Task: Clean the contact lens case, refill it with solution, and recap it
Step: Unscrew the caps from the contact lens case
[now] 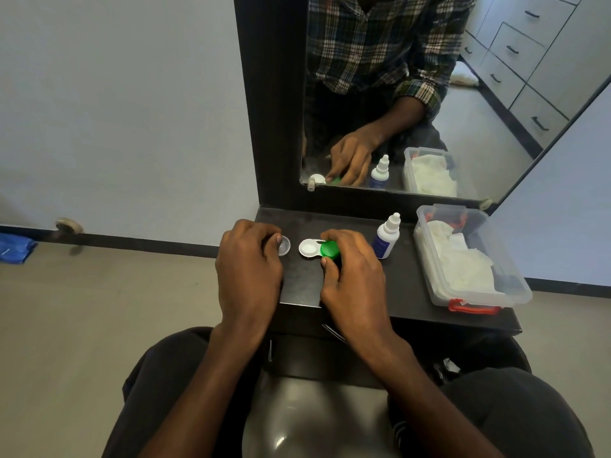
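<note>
A white contact lens case (308, 248) lies on the dark shelf (406, 289), its left well uncovered. Its right well carries a green cap (329, 249), which my right hand (350, 269) grips between thumb and fingers. To the left, my left hand (248, 262) has its fingers curled around a clear round cap (284, 246) resting on the shelf's left edge. The solution bottle (386, 236), white with a blue label and its nozzle cap on, stands upright just right of my right hand.
A clear plastic box (472, 295) with red latches holds white tissues at the shelf's right end. A mirror (496, 127) stands behind the shelf and reflects the scene. My knees are under the shelf's front edge.
</note>
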